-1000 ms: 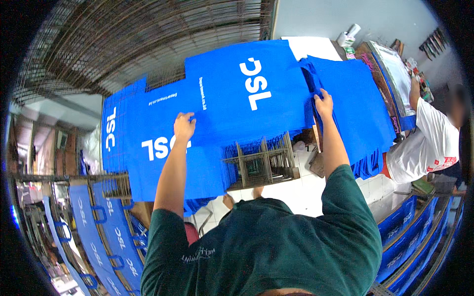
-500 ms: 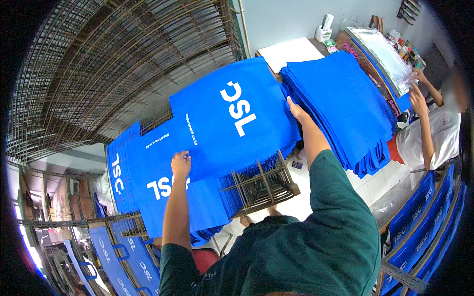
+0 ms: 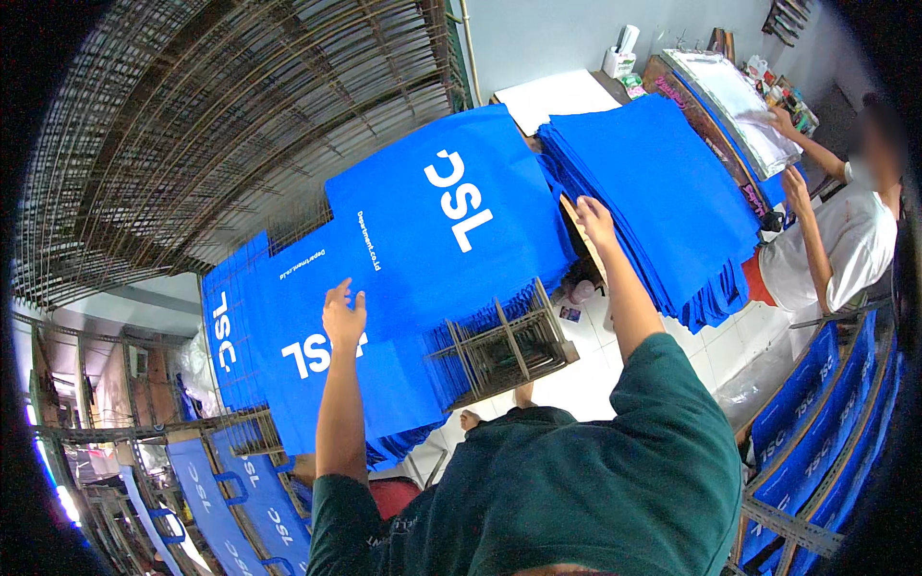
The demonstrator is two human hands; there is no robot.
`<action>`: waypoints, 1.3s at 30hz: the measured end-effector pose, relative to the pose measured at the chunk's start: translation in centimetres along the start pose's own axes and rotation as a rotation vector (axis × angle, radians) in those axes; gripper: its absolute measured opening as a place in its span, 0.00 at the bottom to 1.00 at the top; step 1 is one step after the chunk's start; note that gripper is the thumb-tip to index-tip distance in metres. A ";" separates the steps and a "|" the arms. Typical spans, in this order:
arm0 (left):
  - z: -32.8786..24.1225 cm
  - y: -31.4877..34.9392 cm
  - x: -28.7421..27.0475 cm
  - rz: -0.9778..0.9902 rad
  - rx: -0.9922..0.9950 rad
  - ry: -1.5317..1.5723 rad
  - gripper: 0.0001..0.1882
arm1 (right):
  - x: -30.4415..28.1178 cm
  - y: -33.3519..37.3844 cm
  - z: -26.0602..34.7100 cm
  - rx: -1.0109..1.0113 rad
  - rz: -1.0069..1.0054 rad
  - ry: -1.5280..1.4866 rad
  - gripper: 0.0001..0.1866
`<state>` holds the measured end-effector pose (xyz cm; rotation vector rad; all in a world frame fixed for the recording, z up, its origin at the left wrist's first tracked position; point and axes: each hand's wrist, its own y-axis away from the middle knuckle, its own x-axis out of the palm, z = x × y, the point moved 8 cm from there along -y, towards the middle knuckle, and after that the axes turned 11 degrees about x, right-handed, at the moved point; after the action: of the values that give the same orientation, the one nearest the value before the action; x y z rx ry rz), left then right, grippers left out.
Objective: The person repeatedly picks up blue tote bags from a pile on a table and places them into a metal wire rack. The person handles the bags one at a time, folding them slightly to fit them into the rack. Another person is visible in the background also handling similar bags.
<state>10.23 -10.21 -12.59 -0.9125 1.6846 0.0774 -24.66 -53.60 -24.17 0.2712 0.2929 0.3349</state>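
A large blue fabric panel (image 3: 413,192) with white print lies flat on a wire rack (image 3: 514,346). More printed blue panels (image 3: 298,298) overlap it at the left. Above these panels hovers my left hand (image 3: 344,315), fingers apart and holding nothing. My right hand (image 3: 595,221) is in the gap between the large panel's right edge and a thick stack of plain blue fabric panels (image 3: 653,192). Its fingers are loosely bent and apart, with nothing visible in them.
A tall bank of wire racks (image 3: 240,115) rises at the far left. At the right, a co-worker (image 3: 836,250) handles a framed screen (image 3: 735,106). Racks with printed blue panels (image 3: 807,422) stand lower right, and others (image 3: 216,490) lower left. A white board (image 3: 557,101) lies behind the stack.
My right hand has come off the large panel's right edge and shifted right. My left hand's curled fingers have spread. The co-worker's one hand has reached farther over the screen.
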 end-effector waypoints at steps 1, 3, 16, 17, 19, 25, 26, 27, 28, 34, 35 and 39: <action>-1.0 0.3 -1.3 -0.042 0.008 0.055 0.18 | -1.4 0.8 -1.1 -0.046 -0.024 -0.069 0.22; -2.5 2.5 -4.1 -0.120 0.002 0.158 0.17 | -4.2 4.2 -2.9 -0.032 -0.070 -0.243 0.19; -9.7 24.5 -10.4 0.163 -0.041 0.760 0.14 | -16.0 26.1 -17.9 0.156 -0.821 0.465 0.22; -9.7 24.9 -10.3 0.177 -0.020 0.779 0.13 | -15.2 26.2 -19.6 0.190 -0.674 0.411 0.21; -9.2 25.6 -9.8 0.202 0.025 0.804 0.12 | -11.2 27.4 -21.3 0.120 -0.240 0.633 0.22; -13.3 22.5 -10.3 0.256 0.303 0.862 0.13 | -9.9 39.7 -30.6 0.442 0.004 0.787 0.28; -14.3 22.2 -10.6 0.259 0.326 0.882 0.13 | -10.5 42.0 -32.1 0.476 0.009 0.801 0.28; -15.1 21.9 -11.0 0.256 0.346 0.896 0.13 | -11.0 43.9 -33.8 0.585 0.074 0.813 0.27; -15.9 21.9 -11.2 0.252 0.365 0.910 0.13 | -11.7 45.7 -35.1 0.692 0.141 0.824 0.27; -20.1 24.3 -10.6 0.359 0.435 0.941 0.14 | -18.4 49.2 -40.2 0.891 0.024 0.830 0.24; -20.2 24.8 -10.1 0.374 0.425 0.942 0.14 | -18.5 48.4 -39.7 0.851 0.026 0.823 0.23; -20.8 26.3 -8.1 0.406 0.334 0.911 0.14 | -19.0 43.5 -36.2 0.640 -0.026 0.784 0.25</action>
<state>-21.85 1.96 -9.16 -0.3296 2.6068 -0.3942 -65.75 -13.23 -39.73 0.7628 1.1835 0.3029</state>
